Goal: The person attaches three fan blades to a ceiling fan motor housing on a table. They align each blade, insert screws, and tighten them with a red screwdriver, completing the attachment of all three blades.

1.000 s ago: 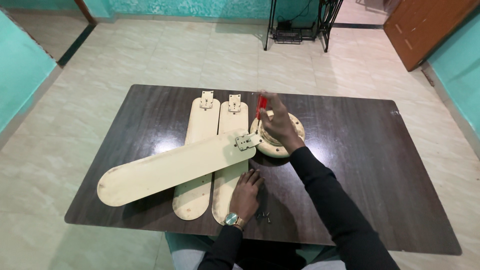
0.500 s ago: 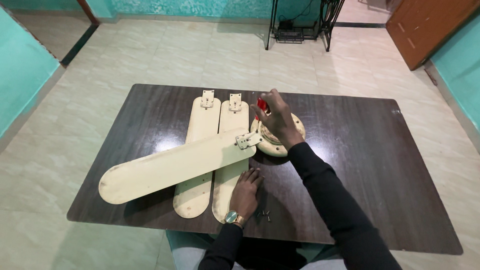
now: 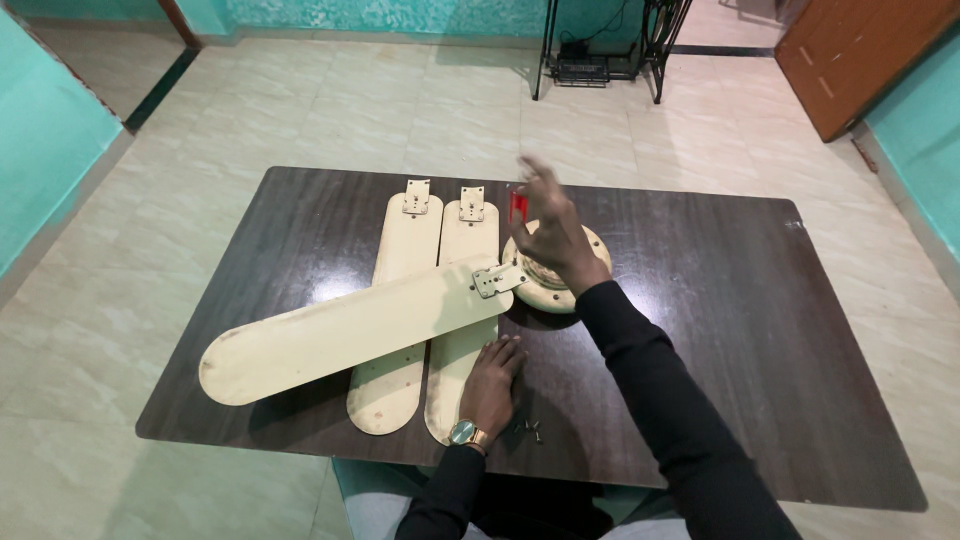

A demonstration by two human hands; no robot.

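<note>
We see the right hand (image 3: 553, 238) turn on the red-handled screwdriver (image 3: 517, 206): a second ago the fingers were curled around the handle, now they're spread and blurred, one pointing up past it. The wrist sits a bit lower over the round fan motor (image 3: 560, 270). The long cream blade (image 3: 345, 328) lying across the other two swings slightly, its far rounded end drifting a touch toward the table's (image 3: 720, 330) near edge. The left hand (image 3: 492, 380) shifts only a hair on the blade under it.
</note>
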